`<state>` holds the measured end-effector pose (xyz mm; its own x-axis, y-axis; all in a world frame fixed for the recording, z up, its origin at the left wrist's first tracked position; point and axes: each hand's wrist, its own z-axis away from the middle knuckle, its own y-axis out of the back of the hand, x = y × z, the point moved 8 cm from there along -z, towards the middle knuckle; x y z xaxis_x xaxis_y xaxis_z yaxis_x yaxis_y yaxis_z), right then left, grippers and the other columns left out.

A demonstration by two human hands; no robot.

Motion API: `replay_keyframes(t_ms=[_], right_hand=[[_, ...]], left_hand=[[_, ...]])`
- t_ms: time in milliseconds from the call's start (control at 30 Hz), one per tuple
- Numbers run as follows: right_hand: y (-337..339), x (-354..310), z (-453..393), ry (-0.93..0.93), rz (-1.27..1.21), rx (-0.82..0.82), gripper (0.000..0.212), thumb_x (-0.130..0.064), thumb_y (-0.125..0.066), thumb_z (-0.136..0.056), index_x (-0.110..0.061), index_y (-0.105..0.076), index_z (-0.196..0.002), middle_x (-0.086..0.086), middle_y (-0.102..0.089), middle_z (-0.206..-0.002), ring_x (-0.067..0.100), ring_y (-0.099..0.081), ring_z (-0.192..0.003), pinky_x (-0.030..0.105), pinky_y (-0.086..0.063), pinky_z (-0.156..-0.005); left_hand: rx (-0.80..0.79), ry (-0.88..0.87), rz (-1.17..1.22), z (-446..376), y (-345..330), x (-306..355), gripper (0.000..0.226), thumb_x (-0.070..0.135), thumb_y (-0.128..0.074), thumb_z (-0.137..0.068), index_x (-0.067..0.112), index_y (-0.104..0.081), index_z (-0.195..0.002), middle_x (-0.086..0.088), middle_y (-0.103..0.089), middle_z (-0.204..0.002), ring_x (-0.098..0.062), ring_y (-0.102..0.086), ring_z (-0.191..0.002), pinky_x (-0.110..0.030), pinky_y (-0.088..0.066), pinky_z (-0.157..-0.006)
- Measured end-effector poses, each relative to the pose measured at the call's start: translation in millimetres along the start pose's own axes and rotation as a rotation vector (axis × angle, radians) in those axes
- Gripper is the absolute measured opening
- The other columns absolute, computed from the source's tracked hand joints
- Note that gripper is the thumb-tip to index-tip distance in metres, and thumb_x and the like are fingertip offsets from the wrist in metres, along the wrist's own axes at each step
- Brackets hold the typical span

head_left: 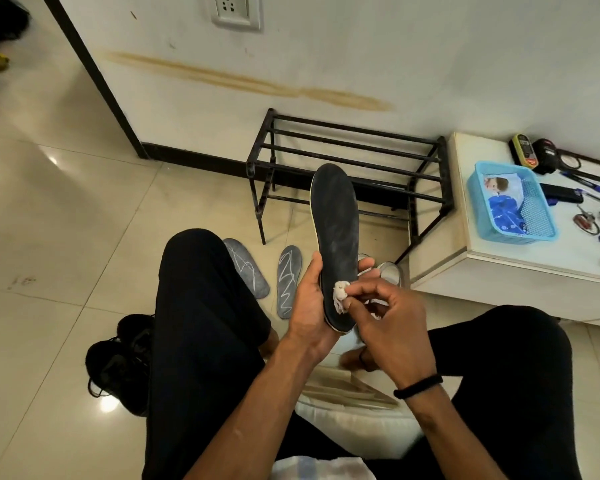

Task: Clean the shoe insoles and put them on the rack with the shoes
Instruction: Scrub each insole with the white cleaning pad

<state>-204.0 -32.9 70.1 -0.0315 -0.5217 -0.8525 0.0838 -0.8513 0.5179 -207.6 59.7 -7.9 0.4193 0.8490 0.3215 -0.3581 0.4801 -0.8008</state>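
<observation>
Glossy cream floor tiles (84,209) ran under a seated person, with a stained white wall beyond the hands. Just past them stood a black metal rack (347,168), its bars bare, and off to the right hand's side a white tabletop (499,268) carried a blue plastic basket (510,202) and small clutter.

The left hand (309,306) gripped a long black insole (336,237) near its heel end, holding it upright with the toe toward the rack. The right hand (388,313) pinched a small crumpled white cloth (340,294) against the insole's lower face. Wiping seemed to be the step in hand (pale dusty smears showed higher up the dull, felt-like surface). The next move would likely call for dragging the cloth up toward the rounded toe while the left hand kept the thin, flexible piece from bending.

Beyond the left hand, two grey insoles (284,282) marked with white scribbles lay flat on the floor; black shoes (122,365) sat beside the left knee, not yet racked.
</observation>
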Motion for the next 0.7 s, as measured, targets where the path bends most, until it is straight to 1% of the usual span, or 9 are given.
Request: replay_keyframes(t_ms=[100,167,200,267,333,400,500,633,700], right_hand=[[-4.0,-14.5,5.8,0.154,0.14,-0.002,0.013,-0.02,-0.08,-0.083,-0.021,-0.077,-0.096,-0.017,-0.072,-0.096,-0.005,-0.068,-0.088,0.016,-0.056,-0.081],[-5.1,-21.8,8.8,0.188,0.152,-0.007,0.017,-0.035,-0.079,-0.083,-0.023,-0.078,-0.094,-0.017,-0.071,-0.095,-0.005,-0.067,-0.086,0.012,-0.054,-0.078],[-5.0,-24.0,8.6,0.193,0.164,0.003,0.016,-0.037,-0.078,-0.083,-0.023,-0.078,-0.092,-0.018,-0.071,-0.093,-0.004,-0.067,-0.084,0.012,-0.055,-0.077],[-4.2,-21.0,4.9,0.171,0.182,0.034,0.009,-0.03,-0.079,-0.083,-0.024,-0.075,-0.087,-0.019,-0.071,-0.088,-0.003,-0.067,-0.083,0.017,-0.057,-0.077],[-3.6,-15.7,2.0,0.106,0.141,0.021,0.015,-0.022,-0.08,-0.084,-0.024,-0.068,-0.095,-0.018,-0.069,-0.089,-0.004,-0.067,-0.085,0.016,-0.057,-0.078],[-6.0,-18.1,2.8,0.175,0.204,-0.009,0.023,-0.017,-0.076,-0.087,-0.026,-0.067,-0.105,-0.016,-0.068,-0.096,-0.001,-0.066,-0.09,0.016,-0.055,-0.081],[-14.5,-25.2,6.9,0.307,0.432,-0.004,0.021,-0.011,-0.073,-0.088,-0.022,-0.075,-0.106,-0.004,-0.071,-0.105,0.012,-0.064,-0.097,0.027,-0.055,-0.089],[-22.3,-26.9,8.9,0.286,0.39,-0.027,0.014,-0.016,-0.072,-0.09,-0.015,-0.077,-0.102,0.0,-0.07,-0.101,0.012,-0.065,-0.087,0.027,-0.057,-0.082],[-24.9,-30.0,11.1,0.283,0.362,-0.036,0.011,-0.01,-0.072,-0.089,-0.014,-0.077,-0.098,0.001,-0.069,-0.097,0.012,-0.064,-0.084,0.027,-0.057,-0.079]], left_hand=[[0.025,-0.016,0.021,0.3,2.1,2.5,0.069,0.06,-0.035,-0.103,0.009,-0.08,-0.108,-0.019,-0.064,-0.132,-0.026,-0.068,-0.112,-0.04,-0.054,-0.102],[0.034,-0.036,0.007,1.8,2.7,5.3,0.069,0.06,-0.034,-0.103,0.009,-0.081,-0.106,-0.019,-0.063,-0.136,-0.027,-0.067,-0.115,-0.039,-0.057,-0.099],[0.036,-0.038,0.007,1.6,3.0,5.3,0.069,0.06,-0.034,-0.103,0.009,-0.081,-0.105,-0.019,-0.064,-0.135,-0.027,-0.067,-0.116,-0.039,-0.056,-0.1],[0.029,-0.026,0.023,2.1,1.7,3.9,0.07,0.06,-0.034,-0.103,0.009,-0.081,-0.105,-0.017,-0.068,-0.127,-0.027,-0.068,-0.112,-0.041,-0.054,-0.102],[0.013,-0.026,0.026,1.7,0.3,3.4,0.069,0.059,-0.033,-0.103,0.008,-0.081,-0.105,-0.015,-0.07,-0.12,-0.027,-0.07,-0.106,-0.041,-0.053,-0.1],[0.008,-0.024,0.031,1.9,0.0,4.1,0.069,0.059,-0.033,-0.103,0.009,-0.08,-0.109,-0.016,-0.068,-0.127,-0.029,-0.068,-0.113,-0.043,-0.052,-0.102],[0.025,-0.023,0.026,2.1,2.2,4.3,0.069,0.061,-0.031,-0.103,0.013,-0.08,-0.111,-0.017,-0.063,-0.138,-0.028,-0.066,-0.12,-0.041,-0.055,-0.101],[0.045,-0.045,0.025,2.6,5.3,6.4,0.068,0.061,-0.035,-0.102,0.011,-0.079,-0.112,-0.018,-0.062,-0.139,-0.029,-0.06,-0.13,-0.04,-0.057,-0.098],[0.039,-0.053,0.017,4.0,6.2,7.5,0.069,0.061,-0.035,-0.102,0.008,-0.078,-0.113,-0.017,-0.065,-0.136,-0.028,-0.062,-0.128,-0.038,-0.058,-0.094]])
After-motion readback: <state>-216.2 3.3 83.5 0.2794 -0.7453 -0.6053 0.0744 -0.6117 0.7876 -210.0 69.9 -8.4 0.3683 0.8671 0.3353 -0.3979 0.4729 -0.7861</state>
